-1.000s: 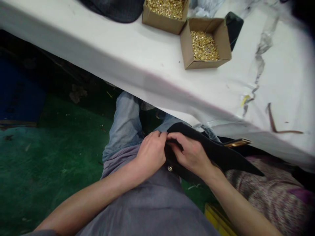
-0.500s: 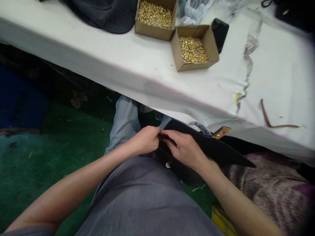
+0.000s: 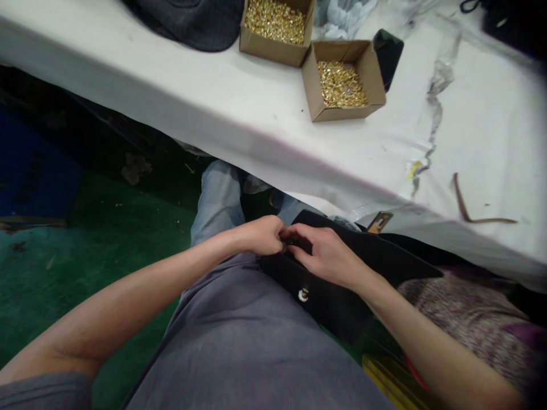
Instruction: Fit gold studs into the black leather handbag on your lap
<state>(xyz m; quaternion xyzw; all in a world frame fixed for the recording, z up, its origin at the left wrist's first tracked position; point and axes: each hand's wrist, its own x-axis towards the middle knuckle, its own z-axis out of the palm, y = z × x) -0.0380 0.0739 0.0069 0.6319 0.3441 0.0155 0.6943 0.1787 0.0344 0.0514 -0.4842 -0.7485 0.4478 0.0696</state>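
A black handbag (image 3: 376, 253) lies across my lap, partly under the table's edge. A small gold-coloured clasp (image 3: 303, 294) shows on its near panel, and a gold-coloured plate (image 3: 379, 222) is on the far flap. My left hand (image 3: 265, 234) is closed at the bag's left end, its fingers curled. Meeting it there, my right hand (image 3: 327, 255) has its thumb and fingers bent together around a dark part of the bag's edge. Where the fingertips touch, shadow hides the details.
On the white-covered table (image 3: 213, 108) stand two cardboard boxes of small gold-coloured pieces, the nearer box (image 3: 342, 114) and the farther box (image 3: 271, 49). A dark cap (image 3: 192, 25) is at the back left. A brown strip (image 3: 464, 202) lies at right, near patterned fabric (image 3: 461, 307).
Both hands stay together at the bag's left end, shifting slightly. The bag has tilted a little, its clasp now lower and farther right. The view has shifted slightly.
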